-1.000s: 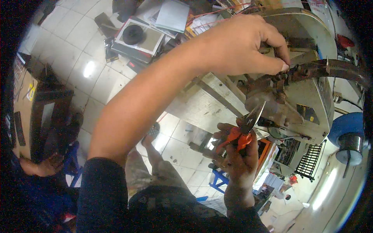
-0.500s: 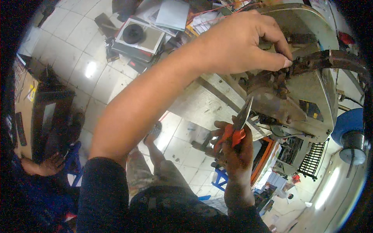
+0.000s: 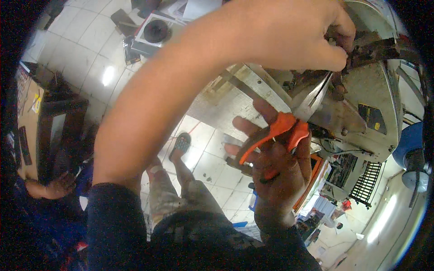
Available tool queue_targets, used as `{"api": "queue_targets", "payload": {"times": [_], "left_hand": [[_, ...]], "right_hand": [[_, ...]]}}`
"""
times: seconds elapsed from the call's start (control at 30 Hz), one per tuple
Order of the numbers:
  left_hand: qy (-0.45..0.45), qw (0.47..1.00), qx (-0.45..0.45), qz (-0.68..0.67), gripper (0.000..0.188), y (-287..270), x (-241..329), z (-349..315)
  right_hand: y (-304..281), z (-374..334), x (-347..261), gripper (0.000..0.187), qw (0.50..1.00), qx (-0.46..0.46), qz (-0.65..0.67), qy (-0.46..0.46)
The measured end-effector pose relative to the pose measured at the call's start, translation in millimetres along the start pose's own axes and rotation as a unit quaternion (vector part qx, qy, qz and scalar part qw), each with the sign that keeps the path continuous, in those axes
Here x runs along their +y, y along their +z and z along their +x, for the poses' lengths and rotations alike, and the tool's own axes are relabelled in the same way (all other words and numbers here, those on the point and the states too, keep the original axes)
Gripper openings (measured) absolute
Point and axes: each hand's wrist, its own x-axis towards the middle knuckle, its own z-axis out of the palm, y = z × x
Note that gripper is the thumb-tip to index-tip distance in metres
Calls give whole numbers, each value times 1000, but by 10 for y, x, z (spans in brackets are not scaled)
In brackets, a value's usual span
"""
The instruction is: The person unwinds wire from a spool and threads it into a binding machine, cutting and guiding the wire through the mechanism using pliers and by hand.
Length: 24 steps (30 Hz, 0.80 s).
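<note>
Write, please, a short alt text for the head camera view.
The right hand holds orange-handled pliers, their tips at a rusty, dirty machine. The left hand pinches a rusty metal part on top of it. Below lies a white tiled floor.

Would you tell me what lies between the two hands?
In the head view, the pliers' metal jaws span it, rising from the right hand toward the left hand.

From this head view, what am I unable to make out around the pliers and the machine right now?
- Plier tips: the orange-handled pliers in the right hand end behind rusty metal on the machine.
- What the left hand pinches: hidden by its own fingers.
- Dark bracket: its far end is cut off by the rim.
</note>
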Motion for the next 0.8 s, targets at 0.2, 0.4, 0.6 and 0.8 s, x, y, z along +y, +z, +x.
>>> {"api": "queue_targets", "payload": {"times": [0.2, 0.4, 0.6, 0.8], "left_hand": [[-248, 901, -250, -252, 27, -391, 58, 301], [-81, 963, -210, -150, 24, -444, 149, 235], [26, 988, -138, 60, 23, -248, 261, 124], [-156, 930, -304, 138, 26, -270, 548, 535]], "right_hand": [[144, 53, 36, 52, 987, -33, -137, -72], [251, 42, 122, 47, 981, 9, -156, -119], [181, 64, 158, 44, 982, 28, -144, -118], [105, 72, 156, 49, 984, 13, -118, -135]]}}
